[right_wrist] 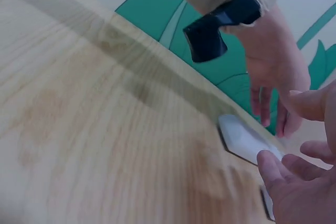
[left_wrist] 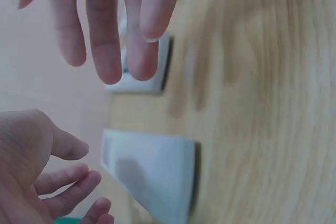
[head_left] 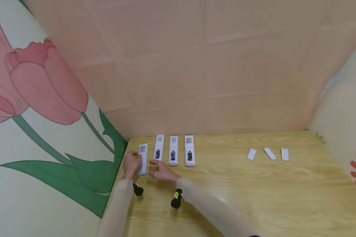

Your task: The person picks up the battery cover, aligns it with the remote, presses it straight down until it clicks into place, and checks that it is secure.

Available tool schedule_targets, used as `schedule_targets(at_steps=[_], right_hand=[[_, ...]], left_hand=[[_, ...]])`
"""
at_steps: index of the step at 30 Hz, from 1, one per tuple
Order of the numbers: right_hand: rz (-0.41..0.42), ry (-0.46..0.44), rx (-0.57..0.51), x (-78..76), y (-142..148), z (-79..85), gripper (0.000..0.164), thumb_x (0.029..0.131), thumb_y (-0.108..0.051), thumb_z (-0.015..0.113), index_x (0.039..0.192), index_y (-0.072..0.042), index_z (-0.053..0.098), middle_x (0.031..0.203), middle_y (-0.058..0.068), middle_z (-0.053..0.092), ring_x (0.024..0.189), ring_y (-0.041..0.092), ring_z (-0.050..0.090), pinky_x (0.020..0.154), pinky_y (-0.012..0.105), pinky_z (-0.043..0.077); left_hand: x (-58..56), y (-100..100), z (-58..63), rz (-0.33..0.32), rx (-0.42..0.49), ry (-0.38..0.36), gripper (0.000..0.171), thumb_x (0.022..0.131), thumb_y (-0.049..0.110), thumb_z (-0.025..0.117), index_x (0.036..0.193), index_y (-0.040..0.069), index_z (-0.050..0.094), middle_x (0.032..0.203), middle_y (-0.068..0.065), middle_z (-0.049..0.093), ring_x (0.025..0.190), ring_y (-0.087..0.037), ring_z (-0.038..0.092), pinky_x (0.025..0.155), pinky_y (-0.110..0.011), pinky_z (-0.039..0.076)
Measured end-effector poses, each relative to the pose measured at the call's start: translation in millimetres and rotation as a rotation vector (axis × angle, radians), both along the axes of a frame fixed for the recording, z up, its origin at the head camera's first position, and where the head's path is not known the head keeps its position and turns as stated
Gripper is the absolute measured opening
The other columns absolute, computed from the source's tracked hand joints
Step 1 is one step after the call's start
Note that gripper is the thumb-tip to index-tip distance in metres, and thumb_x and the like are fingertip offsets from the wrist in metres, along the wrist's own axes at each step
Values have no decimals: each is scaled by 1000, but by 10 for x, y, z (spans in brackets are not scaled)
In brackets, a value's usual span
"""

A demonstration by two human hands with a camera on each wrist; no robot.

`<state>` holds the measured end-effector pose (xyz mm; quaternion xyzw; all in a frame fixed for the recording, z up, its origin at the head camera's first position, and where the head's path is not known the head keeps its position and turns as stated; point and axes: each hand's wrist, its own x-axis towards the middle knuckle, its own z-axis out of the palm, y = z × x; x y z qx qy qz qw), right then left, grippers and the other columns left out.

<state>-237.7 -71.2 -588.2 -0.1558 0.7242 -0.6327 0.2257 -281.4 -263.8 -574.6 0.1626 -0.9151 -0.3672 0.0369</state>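
Note:
A white remote control (head_left: 142, 159) lies on the table at the far left, between my two hands; no battery opening shows on its visible side. My left hand (head_left: 132, 163) hovers at its left edge with loosely bent fingers, and the left wrist view shows a gap between them and the remote. To the remote's right is my right hand (head_left: 163, 171), its fingers spread and relaxed with nothing in them. Beyond it stand three more white remotes in a row: one partly hidden (head_left: 159, 144), a middle one (head_left: 173, 144) and a right one (head_left: 189, 146), with batteries showing in their open compartments.
Three small white battery covers (head_left: 251, 154) lie apart on the right side of the wooden table (head_left: 225, 191). A pinkish sheet (head_left: 207, 82) rises behind the table's back edge. A wall painted with tulips (head_left: 47, 85) borders the left side.

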Motion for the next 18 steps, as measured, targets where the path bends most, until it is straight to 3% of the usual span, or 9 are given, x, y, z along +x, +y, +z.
schedule_targets(at_steps=[6,10,18], right_hand=[[-23,20,-32,-47,243,100,63,104,-18,70,160,-2,44,162,21,49,137,35,61,106,47,57],[-60,93,7,-98,447,158,61,105,-16,69,158,0,46,159,23,51,132,35,65,102,44,60],[-130,202,27,-170,796,296,56,104,-13,69,156,-3,50,152,20,57,129,36,66,97,36,62]], left_hand=[[-58,102,97,-51,-55,36,37,101,25,65,131,5,71,127,-18,73,109,-34,69,88,-50,56],[-80,178,121,-60,-86,53,35,101,24,65,130,6,71,123,-18,74,105,-33,69,84,-49,57],[-104,308,126,-67,-67,59,35,101,23,66,131,4,70,124,-19,73,110,-34,69,89,-51,57]])
